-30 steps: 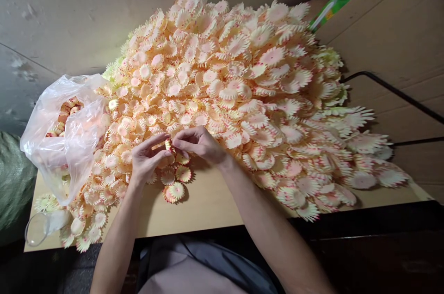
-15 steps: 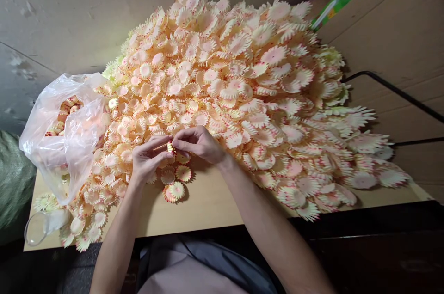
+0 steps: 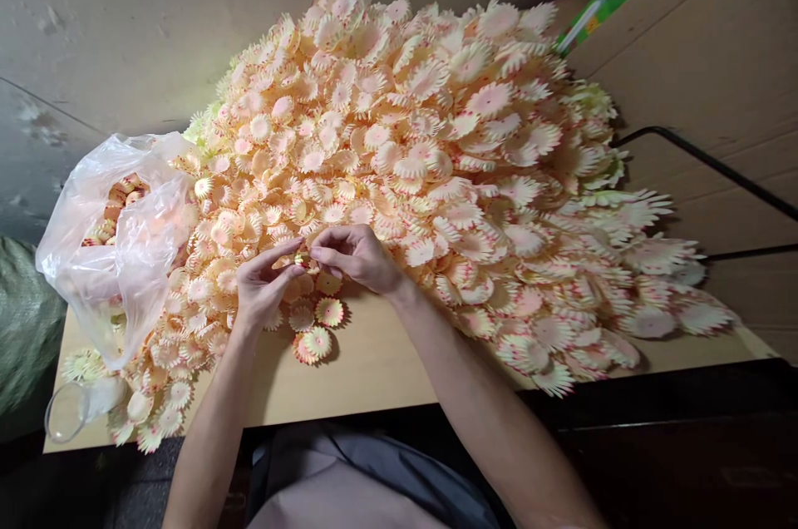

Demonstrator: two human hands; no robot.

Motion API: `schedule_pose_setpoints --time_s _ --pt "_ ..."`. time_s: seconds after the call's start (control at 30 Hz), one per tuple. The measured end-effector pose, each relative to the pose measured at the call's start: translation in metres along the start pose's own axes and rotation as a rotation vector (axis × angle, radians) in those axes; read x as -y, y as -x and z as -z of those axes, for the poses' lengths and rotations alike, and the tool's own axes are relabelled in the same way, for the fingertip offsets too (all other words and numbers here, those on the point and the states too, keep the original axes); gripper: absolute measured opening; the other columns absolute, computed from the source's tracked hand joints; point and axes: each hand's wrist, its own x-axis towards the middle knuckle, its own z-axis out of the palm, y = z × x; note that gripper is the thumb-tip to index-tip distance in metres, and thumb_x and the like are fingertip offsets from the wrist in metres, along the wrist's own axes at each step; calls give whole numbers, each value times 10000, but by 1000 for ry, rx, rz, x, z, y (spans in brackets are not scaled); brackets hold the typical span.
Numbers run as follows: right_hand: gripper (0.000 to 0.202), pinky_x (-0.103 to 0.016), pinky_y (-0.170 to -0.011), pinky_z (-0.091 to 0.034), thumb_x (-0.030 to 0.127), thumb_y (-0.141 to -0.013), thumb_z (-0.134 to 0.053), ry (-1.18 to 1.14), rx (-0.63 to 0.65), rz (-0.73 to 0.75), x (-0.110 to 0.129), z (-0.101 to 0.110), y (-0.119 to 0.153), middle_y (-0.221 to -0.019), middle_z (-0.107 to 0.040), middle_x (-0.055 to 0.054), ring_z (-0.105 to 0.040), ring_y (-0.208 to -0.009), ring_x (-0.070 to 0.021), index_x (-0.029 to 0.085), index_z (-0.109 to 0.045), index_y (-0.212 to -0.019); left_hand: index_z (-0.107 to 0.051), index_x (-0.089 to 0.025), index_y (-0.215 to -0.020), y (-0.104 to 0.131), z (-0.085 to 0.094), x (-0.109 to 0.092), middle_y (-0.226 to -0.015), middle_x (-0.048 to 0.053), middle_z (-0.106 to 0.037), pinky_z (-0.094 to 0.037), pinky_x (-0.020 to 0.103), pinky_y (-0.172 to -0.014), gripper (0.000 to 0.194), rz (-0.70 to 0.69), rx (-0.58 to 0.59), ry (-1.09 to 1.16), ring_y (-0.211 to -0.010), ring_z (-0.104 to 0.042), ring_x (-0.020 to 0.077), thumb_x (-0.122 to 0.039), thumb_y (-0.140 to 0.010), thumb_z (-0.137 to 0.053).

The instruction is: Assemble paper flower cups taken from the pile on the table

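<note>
A small cream artificial-flower petal piece (image 3: 300,260) with red tips is pinched between the thumb and fingers of my left hand (image 3: 265,286). My right hand (image 3: 360,259) is closed in a pinch at the piece's right side; what its fingertips hold is too small to make out. Under and just in front of my hands, a few loose petal discs (image 3: 318,342) lie on the table (image 3: 367,363). Beyond them rises a large heap of scalloped cream and pink petal discs (image 3: 399,155), spreading far to both sides.
At the left, a translucent plastic bag (image 3: 146,254) contains rolled, red-edged pieces. A clear plastic cup (image 3: 66,412) lies on its side at the table's front left corner. Cardboard (image 3: 698,55) and a bent black rod (image 3: 716,167) stand at the right. A green sack (image 3: 28,329) bulges beside the table.
The small petal piece has shifted slightly left and turned within my left fingers. My right fingertips have drawn slightly apart from it. The heap looks the same.
</note>
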Motion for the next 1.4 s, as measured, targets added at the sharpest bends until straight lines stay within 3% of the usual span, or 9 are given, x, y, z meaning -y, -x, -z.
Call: schedule_pose_setpoints --time_s 0.17,0.3,0.4,0.5,0.6,0.7,0.9,1.13,1.4 --pt "203 -181 -380 -321 297 -745 -737 -44 -89 40 -1 5 -1 -505 -544 43 -420 -406 -53 138 -637 -668 -746 -274 -1033 -6 9 7 -1097 47 -757 -611 253 -751 313 -74 -209 112 -923 -725 159 -298 -730 -816" --pt "195 -185 -351 -324 269 -724 -734 -121 -175 64 1 11 0 -457 -518 53 -391 -361 -53 145 -620 -625 -692 -308 -1043 -13 18 3 -1032 -10 -748 -607 316 -845 316 -111 -331 205 -911 -704 132 -309 -747 -804" --pt "187 -190 -351 -343 270 -727 -730 -138 -201 71 3 11 0 -483 -545 41 -430 -374 -65 148 -630 -626 -652 -315 -1047 -12 18 0 -1054 -12 -727 -599 346 -853 295 -89 -235 177 -930 -689 139 -317 -778 -774" --pt "175 -192 -380 -363 278 -751 -716 -124 -138 53 4 9 0 -539 -580 28 -467 -408 -68 147 -647 -657 -678 -243 -893 -7 12 -2 -1221 45 -664 -593 347 -808 142 -35 -60 99 -1020 -667 190 -347 -811 -727" --pt "162 -197 -417 -379 271 -763 -709 -61 -58 39 5 5 1 -566 -595 23 -480 -430 -67 143 -656 -676 -699 -202 -821 -3 6 -5 -1216 87 -653 -560 363 -850 166 -30 27 -51 -1106 -629 235 -367 -840 -684" --pt "155 -206 -440 -392 273 -767 -715 -12 24 14 5 3 1 -571 -596 22 -494 -452 -75 140 -670 -702 -701 -195 -799 -4 3 -8 -1145 89 -670 -498 378 -949 153 -90 46 -201 -1128 -610 231 -343 -838 -695" --pt "181 -206 -493 -444 296 -832 -692 -10 162 -35 2 3 3 -621 -637 4 -554 -508 -85 128 -681 -765 -686 -189 -783 -5 2 -8 -1119 99 -670 -472 378 -970 154 -104 110 -279 -1090 -621 220 -331 -840 -698" --pt "148 -273 -591 -550 279 -851 -679 -127 211 -32 2 2 3 -655 -694 -2 -674 -560 -152 156 -604 -883 -681 -186 -795 -4 3 -7 -1130 104 -670 -474 368 -966 168 -79 127 -247 -1089 -624 221 -346 -846 -691" --pt "181 -255 -570 -524 239 -840 -684 -130 203 -19 3 1 4 -673 -670 21 -654 -554 -133 177 -531 -914 -684 -180 -781 -3 2 -8 -1122 111 -663 -519 308 -832 180 -30 122 -185 -1066 -625 222 -352 -832 -703"
